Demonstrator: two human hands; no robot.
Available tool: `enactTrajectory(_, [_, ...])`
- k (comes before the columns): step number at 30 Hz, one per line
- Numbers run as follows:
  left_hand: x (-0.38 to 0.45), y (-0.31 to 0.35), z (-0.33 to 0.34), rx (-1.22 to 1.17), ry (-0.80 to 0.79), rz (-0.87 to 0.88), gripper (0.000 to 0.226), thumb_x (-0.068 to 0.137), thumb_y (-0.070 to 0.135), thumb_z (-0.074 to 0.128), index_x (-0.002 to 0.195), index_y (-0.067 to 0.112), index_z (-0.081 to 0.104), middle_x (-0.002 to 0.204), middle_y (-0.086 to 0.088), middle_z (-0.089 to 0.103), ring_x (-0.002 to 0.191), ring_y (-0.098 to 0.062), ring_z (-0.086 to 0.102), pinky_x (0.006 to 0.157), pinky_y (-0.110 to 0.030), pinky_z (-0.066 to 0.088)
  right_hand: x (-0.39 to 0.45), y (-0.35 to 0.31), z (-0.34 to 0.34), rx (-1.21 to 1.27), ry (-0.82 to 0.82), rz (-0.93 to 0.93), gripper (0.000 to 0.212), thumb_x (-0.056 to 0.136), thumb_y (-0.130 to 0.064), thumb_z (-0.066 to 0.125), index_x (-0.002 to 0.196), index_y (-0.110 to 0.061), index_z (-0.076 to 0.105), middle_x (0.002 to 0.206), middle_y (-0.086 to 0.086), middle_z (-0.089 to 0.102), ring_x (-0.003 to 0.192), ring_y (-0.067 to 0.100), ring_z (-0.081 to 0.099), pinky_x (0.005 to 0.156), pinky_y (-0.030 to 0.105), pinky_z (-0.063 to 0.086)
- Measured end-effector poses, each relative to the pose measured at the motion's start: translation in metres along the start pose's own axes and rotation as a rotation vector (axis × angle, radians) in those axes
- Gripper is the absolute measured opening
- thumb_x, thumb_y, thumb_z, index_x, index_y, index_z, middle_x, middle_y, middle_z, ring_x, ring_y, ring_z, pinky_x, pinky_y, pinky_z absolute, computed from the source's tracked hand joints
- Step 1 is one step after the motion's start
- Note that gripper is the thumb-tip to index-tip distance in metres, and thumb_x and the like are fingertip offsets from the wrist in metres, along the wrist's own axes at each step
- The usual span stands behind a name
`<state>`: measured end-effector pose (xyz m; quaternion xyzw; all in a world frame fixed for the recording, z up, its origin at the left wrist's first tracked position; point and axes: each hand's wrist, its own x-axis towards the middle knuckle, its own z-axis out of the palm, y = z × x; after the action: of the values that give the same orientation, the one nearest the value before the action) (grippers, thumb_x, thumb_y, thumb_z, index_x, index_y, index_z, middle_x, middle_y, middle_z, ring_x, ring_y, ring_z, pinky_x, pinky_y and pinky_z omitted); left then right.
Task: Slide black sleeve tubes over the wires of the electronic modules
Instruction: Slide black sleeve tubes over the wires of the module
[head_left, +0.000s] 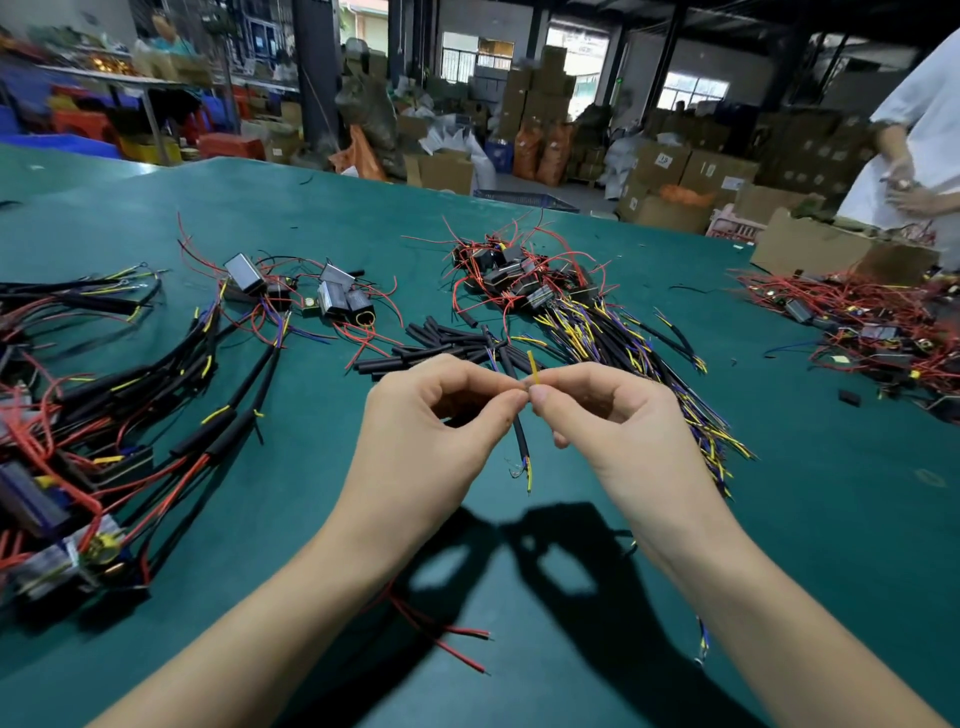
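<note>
- Nearest to us, two loose red wires (447, 636) lie on the green table (779, 545), below and between our forearms
- Far left, we see a heap of modules with sleeved wires (130, 415), black tubing already over many of their leads, well apart from our hands
- Our left hand (431, 431) is raised over the table, thumb and forefinger curled and pinching at the same spot where the right fingers meet them
- Between the two hands a black sleeve tube (521, 441) hangs down from the pinch, with thin wire ends showing out of its lower end
- Just above the pinch a short yellow wire (532, 368) stands upright, touching the fingertips
- Our right hand (618, 421) mirrors the left, forefinger and thumb closed on the yellow wire
- Behind the hands lies a pile of loose black sleeve tubes (441, 345), near but not touching them
- Farther right, a bundle of unsleeved modules (524, 280) trails yellow and purple leads toward our right wrist
</note>
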<state>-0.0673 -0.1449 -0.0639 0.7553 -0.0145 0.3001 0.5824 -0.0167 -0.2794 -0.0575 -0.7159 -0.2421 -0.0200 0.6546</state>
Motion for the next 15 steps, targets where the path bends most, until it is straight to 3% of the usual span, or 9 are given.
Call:
enactTrajectory(6, [0.0006,0.0013,0.0001,-0.045,0.004,-0.046,0.004,0.079,0.01,0.075,0.078,0.014,0.076,0.073,0.004,0.074,0.067,-0.004,0.065,0.069,-0.018,0.053,-0.0015,0.0007,0.0032,0.014,0.027,-0.063,0.008,0.083,-0.006,0.068,0.081,-0.012,0.071,0.07,-0.003,0.066,0.063,0.005,0.054,0.065,0.016,0.046])
enactTrajectory(11, [-0.001,0.0009,-0.001,0.129,0.001,0.146,0.009,0.08,0.004,0.071,0.077,0.012,0.074,0.07,0.005,0.072,0.061,-0.002,0.063,0.062,-0.016,0.05,-0.0013,0.0026,0.0026,0.013,-0.003,-0.07,0.013,0.084,-0.003,0.066,0.078,-0.014,0.068,0.063,-0.01,0.063,0.059,0.002,0.052,0.06,0.012,0.043])
enactTrajectory(15, [0.0013,-0.0013,-0.0038,0.174,0.0,0.19,0.012,0.081,0.003,0.07,0.074,0.013,0.073,0.067,0.004,0.07,0.06,-0.009,0.063,0.061,-0.021,0.051,-0.0024,0.0052,0.0014,-0.033,-0.04,-0.088,0.012,0.085,-0.005,0.067,0.079,-0.016,0.067,0.072,0.007,0.065,0.065,0.01,0.052,0.061,0.021,0.043])
